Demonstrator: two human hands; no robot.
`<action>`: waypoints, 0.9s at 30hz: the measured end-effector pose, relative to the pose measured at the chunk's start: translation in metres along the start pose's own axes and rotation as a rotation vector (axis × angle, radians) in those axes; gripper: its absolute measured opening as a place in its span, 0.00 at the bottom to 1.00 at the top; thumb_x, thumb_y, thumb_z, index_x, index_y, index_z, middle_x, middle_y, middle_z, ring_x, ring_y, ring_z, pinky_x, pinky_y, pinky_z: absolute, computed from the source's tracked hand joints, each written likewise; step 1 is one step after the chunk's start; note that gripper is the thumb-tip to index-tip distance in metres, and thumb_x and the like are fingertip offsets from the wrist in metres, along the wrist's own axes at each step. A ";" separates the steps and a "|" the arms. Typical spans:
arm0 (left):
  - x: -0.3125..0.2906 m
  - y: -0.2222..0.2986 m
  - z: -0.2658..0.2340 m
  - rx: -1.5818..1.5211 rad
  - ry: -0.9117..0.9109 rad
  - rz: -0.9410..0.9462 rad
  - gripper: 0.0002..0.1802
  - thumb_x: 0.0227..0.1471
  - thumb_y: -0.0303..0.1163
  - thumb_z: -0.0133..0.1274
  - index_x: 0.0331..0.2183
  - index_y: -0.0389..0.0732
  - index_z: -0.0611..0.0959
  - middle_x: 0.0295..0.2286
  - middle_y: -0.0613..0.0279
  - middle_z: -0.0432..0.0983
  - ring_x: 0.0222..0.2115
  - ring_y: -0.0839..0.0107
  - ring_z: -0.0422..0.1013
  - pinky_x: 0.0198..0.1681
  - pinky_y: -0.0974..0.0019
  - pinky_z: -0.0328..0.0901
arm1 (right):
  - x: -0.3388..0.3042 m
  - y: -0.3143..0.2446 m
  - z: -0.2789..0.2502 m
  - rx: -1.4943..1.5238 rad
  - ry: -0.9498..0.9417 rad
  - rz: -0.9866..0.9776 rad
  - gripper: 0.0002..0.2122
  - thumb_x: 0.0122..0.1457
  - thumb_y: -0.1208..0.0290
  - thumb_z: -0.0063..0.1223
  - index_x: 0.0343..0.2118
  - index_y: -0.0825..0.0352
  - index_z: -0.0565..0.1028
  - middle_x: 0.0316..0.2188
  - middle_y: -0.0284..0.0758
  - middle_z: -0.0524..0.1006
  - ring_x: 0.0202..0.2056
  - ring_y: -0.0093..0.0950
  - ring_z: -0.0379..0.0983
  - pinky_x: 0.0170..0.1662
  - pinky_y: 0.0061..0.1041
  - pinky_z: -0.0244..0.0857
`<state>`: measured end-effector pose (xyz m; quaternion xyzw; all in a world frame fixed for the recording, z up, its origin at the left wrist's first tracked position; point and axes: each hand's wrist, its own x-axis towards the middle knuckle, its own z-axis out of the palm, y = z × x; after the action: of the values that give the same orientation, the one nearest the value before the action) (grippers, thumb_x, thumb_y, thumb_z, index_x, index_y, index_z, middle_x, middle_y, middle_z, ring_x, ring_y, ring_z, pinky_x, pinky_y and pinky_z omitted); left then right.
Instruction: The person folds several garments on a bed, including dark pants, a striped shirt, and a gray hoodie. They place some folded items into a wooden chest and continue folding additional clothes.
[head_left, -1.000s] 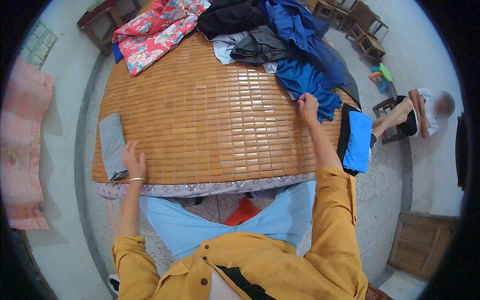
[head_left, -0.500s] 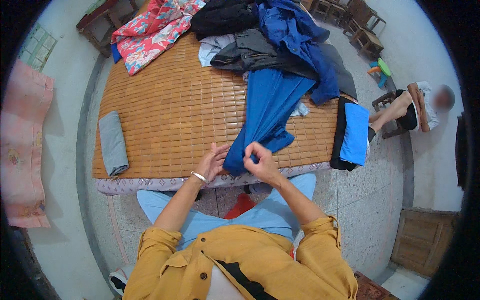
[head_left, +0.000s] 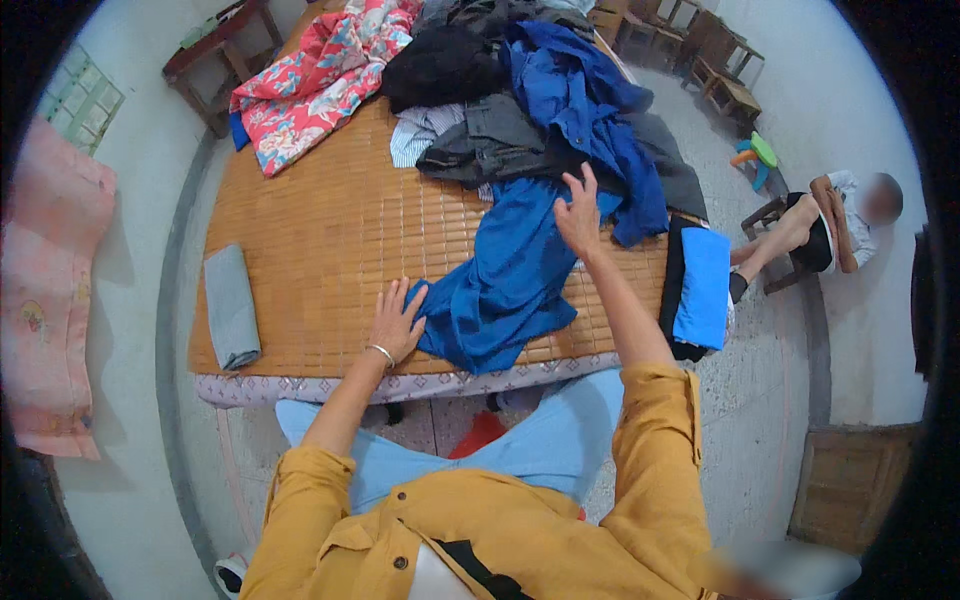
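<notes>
A blue garment (head_left: 505, 285) lies crumpled on the slatted bamboo mat (head_left: 310, 230) in front of me, its far end running up to a heap of clothes. My left hand (head_left: 398, 325) is open, fingers spread, against the garment's left edge near the front of the bed. Further off, my right hand (head_left: 580, 218) is open, with fingers apart, at the garment's far right side. Its fingertips come close to a dark grey garment (head_left: 485, 145) and a darker blue jacket (head_left: 590, 110) in the heap. Nothing is held in either hand.
A folded grey cloth (head_left: 231, 305) lies at the mat's left edge. Folded black and bright blue clothes (head_left: 703, 290) sit at the right edge. A red floral cloth (head_left: 310, 90) lies far left. Right of the bed, a person (head_left: 840, 220) sits on a stool.
My right hand has moved away from me and opened. The left has shifted left and spread its fingers. The blue garment's near end now lies wider on the mat.
</notes>
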<state>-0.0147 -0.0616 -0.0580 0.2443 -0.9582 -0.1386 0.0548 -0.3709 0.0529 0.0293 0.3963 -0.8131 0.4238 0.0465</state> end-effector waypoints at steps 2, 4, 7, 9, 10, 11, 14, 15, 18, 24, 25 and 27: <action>-0.002 -0.002 -0.004 0.067 -0.069 -0.003 0.33 0.52 0.45 0.42 0.58 0.57 0.52 0.59 0.51 0.39 0.60 0.52 0.36 0.59 0.47 0.34 | 0.032 -0.001 -0.005 -0.128 -0.062 -0.008 0.22 0.46 0.75 0.46 0.48 0.67 0.65 0.60 0.45 0.43 0.44 0.50 0.66 0.44 0.40 0.63; -0.001 0.001 -0.010 0.039 -0.104 -0.012 0.34 0.52 0.43 0.44 0.58 0.58 0.52 0.59 0.51 0.38 0.60 0.53 0.35 0.59 0.47 0.33 | 0.059 0.005 -0.004 -0.229 -0.082 -0.018 0.23 0.46 0.76 0.45 0.49 0.68 0.65 0.58 0.48 0.48 0.43 0.49 0.66 0.44 0.41 0.63; 0.008 0.006 -0.010 -0.004 -0.126 0.021 0.34 0.52 0.43 0.44 0.59 0.59 0.52 0.59 0.52 0.37 0.60 0.53 0.33 0.59 0.46 0.32 | 0.089 0.054 0.014 -0.267 0.150 -0.265 0.22 0.46 0.75 0.46 0.48 0.69 0.65 0.53 0.49 0.60 0.41 0.47 0.68 0.44 0.39 0.63; 0.004 0.004 -0.012 -0.006 -0.133 0.017 0.34 0.52 0.43 0.44 0.59 0.59 0.52 0.59 0.52 0.37 0.60 0.53 0.33 0.59 0.46 0.31 | 0.085 0.026 0.024 0.135 0.093 -0.083 0.14 0.46 0.75 0.50 0.38 0.70 0.73 0.37 0.43 0.73 0.35 0.35 0.71 0.40 0.30 0.65; 0.001 0.001 -0.011 -0.010 -0.127 0.008 0.34 0.52 0.43 0.44 0.58 0.59 0.52 0.59 0.52 0.38 0.60 0.53 0.33 0.59 0.46 0.31 | 0.075 -0.002 0.028 0.307 0.017 -0.027 0.12 0.46 0.74 0.52 0.36 0.70 0.74 0.34 0.40 0.75 0.33 0.30 0.71 0.38 0.27 0.65; 0.000 0.000 -0.011 -0.016 -0.120 0.005 0.34 0.52 0.43 0.44 0.58 0.59 0.52 0.59 0.52 0.38 0.60 0.52 0.34 0.59 0.46 0.31 | 0.059 -0.032 0.027 0.474 -0.056 0.031 0.10 0.47 0.74 0.53 0.33 0.69 0.75 0.31 0.36 0.76 0.31 0.25 0.72 0.36 0.23 0.65; 0.000 -0.001 -0.009 -0.022 -0.127 -0.017 0.32 0.52 0.46 0.43 0.58 0.60 0.54 0.59 0.51 0.38 0.60 0.53 0.33 0.59 0.46 0.31 | -0.027 -0.127 0.014 1.028 -0.535 0.101 0.06 0.51 0.69 0.56 0.28 0.66 0.76 0.25 0.28 0.75 0.28 0.17 0.68 0.33 0.20 0.65; -0.002 -0.004 -0.008 -0.020 -0.131 -0.034 0.32 0.52 0.47 0.42 0.58 0.60 0.55 0.59 0.51 0.39 0.60 0.53 0.32 0.59 0.46 0.30 | -0.067 -0.159 0.010 1.070 -0.751 0.098 0.05 0.52 0.70 0.55 0.25 0.66 0.75 0.24 0.29 0.75 0.29 0.18 0.69 0.33 0.21 0.65; 0.006 -0.034 0.035 -0.110 0.059 0.075 0.27 0.54 0.47 0.38 0.55 0.50 0.63 0.59 0.54 0.43 0.60 0.58 0.36 0.59 0.46 0.29 | -0.191 -0.217 -0.002 1.291 -1.531 -0.028 0.07 0.52 0.71 0.54 0.23 0.68 0.73 0.26 0.31 0.72 0.29 0.21 0.69 0.35 0.22 0.65; 0.002 -0.003 -0.019 -1.197 -0.084 -0.162 0.32 0.53 0.45 0.45 0.53 0.35 0.62 0.52 0.47 0.58 0.54 0.55 0.54 0.57 0.66 0.48 | -0.275 -0.234 0.014 1.388 -1.604 0.129 0.09 0.57 0.66 0.49 0.34 0.68 0.71 0.27 0.29 0.73 0.28 0.17 0.69 0.30 0.19 0.66; -0.006 0.016 -0.027 -0.951 -0.019 -0.168 0.34 0.51 0.46 0.47 0.53 0.34 0.63 0.51 0.47 0.60 0.53 0.56 0.56 0.56 0.65 0.50 | -0.265 -0.228 0.016 1.264 -1.575 0.097 0.09 0.57 0.68 0.49 0.36 0.68 0.71 0.30 0.31 0.73 0.31 0.18 0.69 0.32 0.20 0.67; -0.019 0.040 -0.032 -0.462 0.099 -0.167 0.36 0.46 0.47 0.52 0.51 0.34 0.65 0.49 0.46 0.63 0.51 0.58 0.60 0.54 0.63 0.53 | -0.239 -0.221 0.002 1.244 -1.378 0.190 0.08 0.57 0.72 0.48 0.37 0.69 0.72 0.33 0.32 0.74 0.30 0.19 0.70 0.35 0.20 0.67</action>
<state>-0.0108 -0.0268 -0.0164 0.3100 -0.8737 -0.3461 0.1444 -0.0563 0.1242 0.0742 0.4457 -0.3173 0.4566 -0.7015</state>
